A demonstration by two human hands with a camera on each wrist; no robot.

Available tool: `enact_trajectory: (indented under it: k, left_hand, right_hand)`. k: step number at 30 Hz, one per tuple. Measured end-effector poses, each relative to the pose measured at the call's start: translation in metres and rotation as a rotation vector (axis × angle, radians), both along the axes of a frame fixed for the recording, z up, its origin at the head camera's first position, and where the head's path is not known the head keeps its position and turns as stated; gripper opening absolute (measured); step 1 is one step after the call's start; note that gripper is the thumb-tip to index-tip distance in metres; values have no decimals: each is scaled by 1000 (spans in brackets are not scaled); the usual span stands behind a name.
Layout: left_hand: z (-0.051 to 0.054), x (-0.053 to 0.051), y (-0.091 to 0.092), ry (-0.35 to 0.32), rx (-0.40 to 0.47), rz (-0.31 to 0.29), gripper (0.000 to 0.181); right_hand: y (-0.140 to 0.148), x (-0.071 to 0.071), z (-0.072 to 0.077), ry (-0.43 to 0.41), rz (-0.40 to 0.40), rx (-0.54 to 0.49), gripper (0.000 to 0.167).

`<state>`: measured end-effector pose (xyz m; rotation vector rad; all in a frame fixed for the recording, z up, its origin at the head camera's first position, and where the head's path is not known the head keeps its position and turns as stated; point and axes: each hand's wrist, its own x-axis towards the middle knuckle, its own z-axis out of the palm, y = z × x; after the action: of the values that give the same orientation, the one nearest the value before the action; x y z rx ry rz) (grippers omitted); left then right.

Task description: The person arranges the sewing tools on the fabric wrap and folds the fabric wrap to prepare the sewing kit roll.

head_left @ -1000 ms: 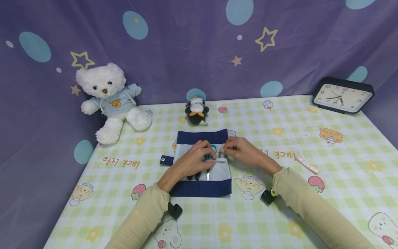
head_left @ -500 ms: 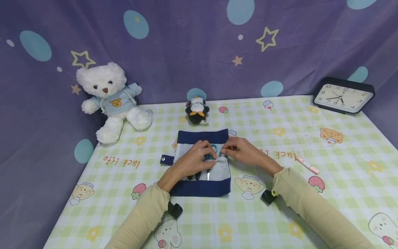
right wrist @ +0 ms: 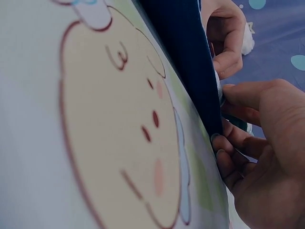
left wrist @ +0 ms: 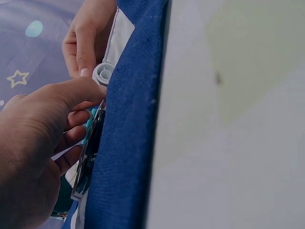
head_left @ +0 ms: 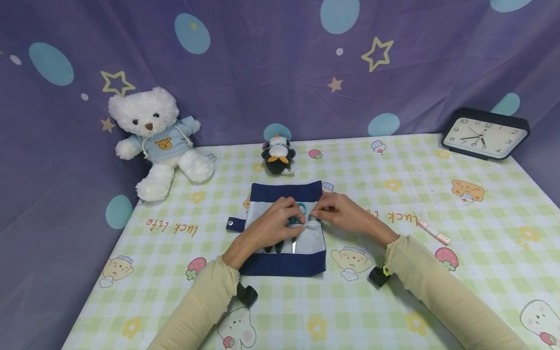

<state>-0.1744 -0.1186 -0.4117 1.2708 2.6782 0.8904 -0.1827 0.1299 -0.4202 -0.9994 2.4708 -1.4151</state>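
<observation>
An unrolled navy and light-grey fabric pouch (head_left: 282, 265) lies on the table under both hands. Tucked in it are scissors with teal handles (head_left: 302, 208) and black-tipped tools (head_left: 278, 247), partly covered by my left hand (head_left: 277, 221). That hand's fingers are curled over the tools, and its thumb and forefinger pinch a white band (head_left: 312, 224) on the pouch. At the right edge, my right hand (head_left: 334, 210) pinches a small spool-like cylinder, whose round white end (left wrist: 102, 73) shows in the left wrist view; its fingertips are partly hidden.
A white teddy bear (head_left: 162, 141) sits at the back left, and a penguin plush (head_left: 278, 155) lies behind the pouch. A black clock (head_left: 485, 133) stands at the back right. A small pink-and-white strip (head_left: 434, 233) lies right of the hands. The pouch's snap tab (head_left: 236, 224) points left.
The white band by the right edge, first flat and straight, has twisted and now shows a rounded opening. Both hands have barely shifted.
</observation>
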Motion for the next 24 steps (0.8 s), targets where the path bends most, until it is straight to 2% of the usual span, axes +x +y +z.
enact_trajectory:
  k: [8, 24]
  left_hand:
    - [1, 0, 1, -7, -5, -2, 6]
    - [2, 1, 1, -9, -10, 8, 7]
  right_hand:
    - [1, 1, 1, -31, 24, 2, 14]
    - [1, 0, 0, -27, 43, 4, 14]
